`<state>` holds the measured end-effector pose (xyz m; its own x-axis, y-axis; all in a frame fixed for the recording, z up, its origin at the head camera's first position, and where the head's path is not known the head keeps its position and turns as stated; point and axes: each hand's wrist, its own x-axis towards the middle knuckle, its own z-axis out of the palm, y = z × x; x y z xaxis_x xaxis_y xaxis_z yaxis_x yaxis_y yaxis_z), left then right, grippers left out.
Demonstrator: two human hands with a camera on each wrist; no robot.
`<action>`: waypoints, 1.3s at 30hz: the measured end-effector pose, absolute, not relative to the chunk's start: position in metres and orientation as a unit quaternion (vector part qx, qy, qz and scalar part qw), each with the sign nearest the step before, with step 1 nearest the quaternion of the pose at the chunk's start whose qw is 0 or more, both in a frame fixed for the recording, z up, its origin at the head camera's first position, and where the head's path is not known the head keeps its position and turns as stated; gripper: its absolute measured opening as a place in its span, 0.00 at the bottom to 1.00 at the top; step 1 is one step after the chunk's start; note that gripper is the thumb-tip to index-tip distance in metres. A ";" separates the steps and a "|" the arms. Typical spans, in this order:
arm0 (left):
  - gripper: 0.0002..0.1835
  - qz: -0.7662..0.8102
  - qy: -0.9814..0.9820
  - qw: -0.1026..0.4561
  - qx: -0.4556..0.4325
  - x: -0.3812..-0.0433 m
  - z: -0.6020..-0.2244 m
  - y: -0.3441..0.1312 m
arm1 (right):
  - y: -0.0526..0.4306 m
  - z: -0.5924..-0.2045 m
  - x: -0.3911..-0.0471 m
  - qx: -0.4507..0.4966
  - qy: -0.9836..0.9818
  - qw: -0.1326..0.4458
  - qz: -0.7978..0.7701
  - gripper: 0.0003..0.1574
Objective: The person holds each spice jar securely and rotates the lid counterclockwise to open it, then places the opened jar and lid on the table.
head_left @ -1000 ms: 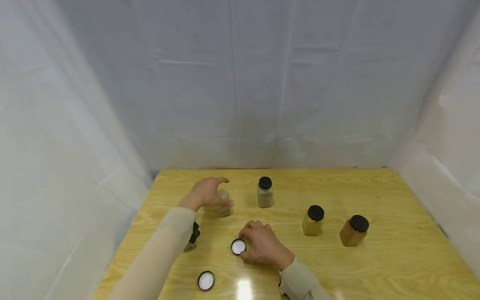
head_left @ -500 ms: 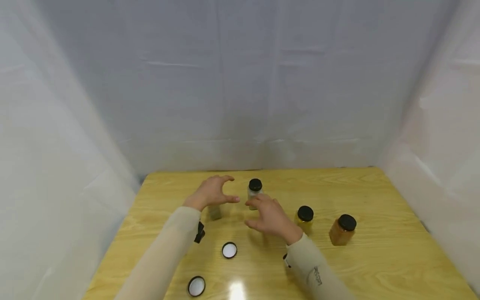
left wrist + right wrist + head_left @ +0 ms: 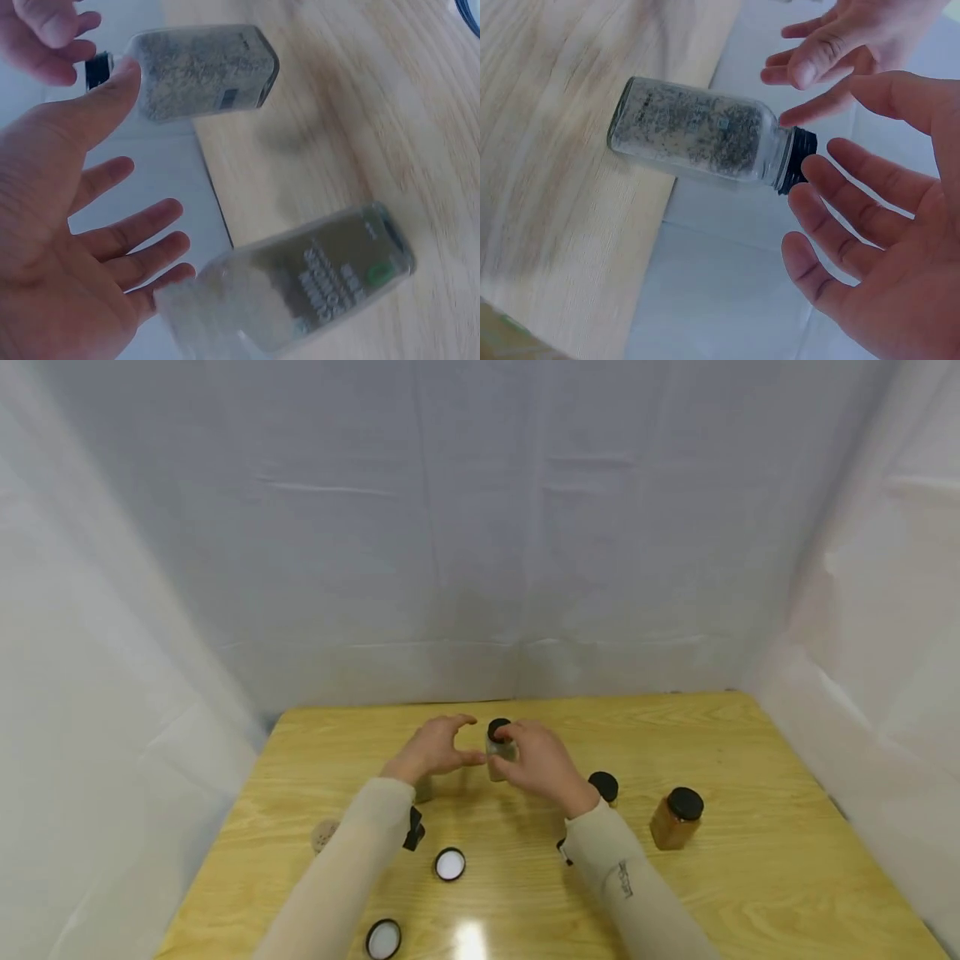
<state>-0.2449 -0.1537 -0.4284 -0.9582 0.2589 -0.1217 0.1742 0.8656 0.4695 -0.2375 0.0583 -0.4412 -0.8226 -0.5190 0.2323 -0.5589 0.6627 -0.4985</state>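
Note:
A clear glass jar of grey granules [image 3: 498,768] with a black lid [image 3: 799,161] stands upright between my two hands. My right hand [image 3: 540,764] is at its right side, fingers spread and slightly bent, with the fingertips right at the lid in the right wrist view. On the other side my left hand [image 3: 438,747] is spread, its thumb close to the jar's shoulder in the left wrist view. Below the left palm stands a lidless spice jar [image 3: 322,277] with brownish powder and a printed label; in the head view the left hand mostly hides it.
Two black lids lie white inside up: one lid [image 3: 450,864] mid-table, another lid [image 3: 383,938] nearer the front. A perforated shaker top [image 3: 324,835] shows beside the left sleeve. Rightward are a partly hidden black-capped jar [image 3: 603,787] and an orange-brown jar [image 3: 677,818]. White sheeting surrounds the table [image 3: 772,877].
My right hand has left the lid mid-table and moved up to the jar of granules. The left hand has shifted right, from the lidless jar towards the granule jar. The view has turned slightly.

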 end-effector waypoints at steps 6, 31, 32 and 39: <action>0.39 0.256 0.956 0.096 0.109 -0.243 -0.436 -0.147 | 0.063 -0.438 -0.238 0.281 -0.909 0.021 0.309 0.26; 0.33 0.259 0.957 0.066 0.111 -0.244 -0.450 -0.138 | 0.047 -0.455 -0.256 0.205 -0.937 0.027 0.281 0.33; 0.32 0.260 0.957 0.064 0.110 -0.244 -0.451 -0.137 | 0.046 -0.456 -0.256 0.200 -0.939 0.029 0.278 0.34; 0.30 0.253 0.960 0.047 0.107 -0.245 -0.452 -0.135 | 0.041 -0.457 -0.256 0.186 -0.940 0.037 0.282 0.33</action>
<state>-0.2448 -0.1355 -0.4518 -0.9728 0.2288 -0.0361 0.1814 0.8495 0.4955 -0.2562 0.0408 -0.4570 -0.9279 -0.3289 0.1754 -0.3711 0.7713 -0.5171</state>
